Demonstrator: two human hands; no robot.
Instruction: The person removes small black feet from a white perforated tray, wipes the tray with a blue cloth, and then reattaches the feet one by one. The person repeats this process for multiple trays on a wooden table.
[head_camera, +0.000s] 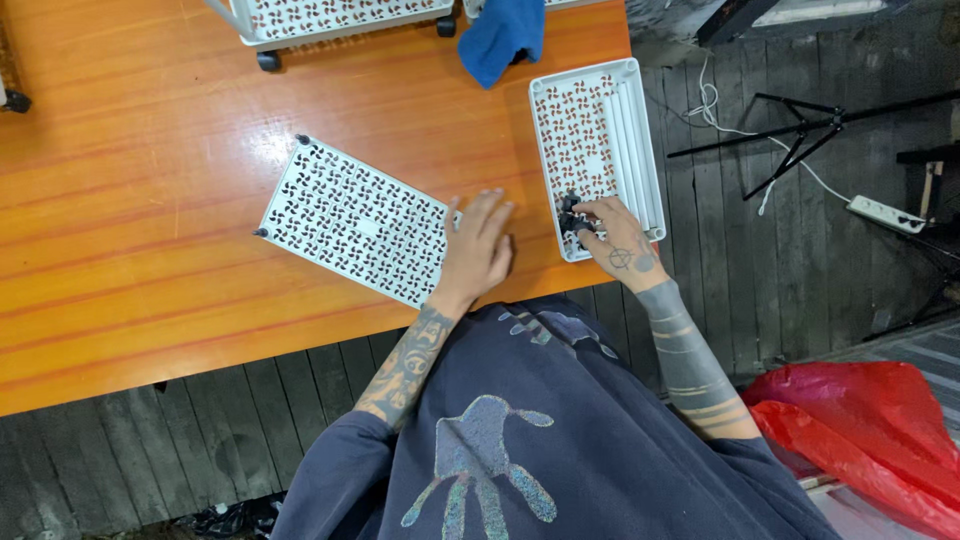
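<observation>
**A:** What are the two hands on right now?

**B:** The right hand (622, 240) is at the near end of a white tray (648, 150) with a patterned bottom, fingers curled down into a small heap of dark small parts (572, 222). It looks like a pinch on one of them, though the fingertips hide the actual grip, so I can't say for sure. The left hand (478, 248) lies flat on the orange table (150, 200), fingers loosely spread, touching the near corner of a white perforated panel (350, 222) that sits to its left.

**A:** Anything already on that panel?

**B:** Small dark feet show at its two far corners, pointing up. The corners close to the left hand are partly covered, so I can't tell.

**A:** How would you handle picking from the heap well?

**B:** I'd judge it best to take one piece at a time with thumb and forefinger, lifting it free of the pile so the others don't drag along. Keeping the left palm pressed by the panel's corner should stop it sliding on the glossy wood.

**A:** What else is about?

**B:** Beyond the hands, a blue cloth (505, 35) and another perforated white unit on castors (340, 18). To the right, on the floor, a red plastic bag (870, 420).
</observation>
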